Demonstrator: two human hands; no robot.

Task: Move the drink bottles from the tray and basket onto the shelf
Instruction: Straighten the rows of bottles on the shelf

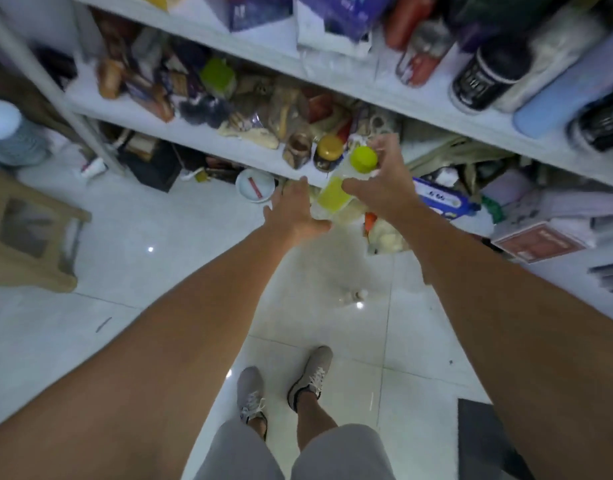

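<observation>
A clear drink bottle (336, 188) with a yellow-green cap and a yellow label is in the air in front of the white shelf (208, 140). My right hand (384, 181) grips it near the neck, fingers around the cap end. My left hand (294, 209) is under the bottle's lower end, palm up and touching it. The bottle leans with its cap toward the shelf's lower board, close to two jars (327, 152). No tray or basket is in sight.
The lower shelf board is crowded with packets, jars and snack bags. The upper board (384, 88) carries dark cans and bottles lying down. Boxes, bags and a white bowl (255, 185) lie on the tiled floor below. A beige stool (24, 230) stands left.
</observation>
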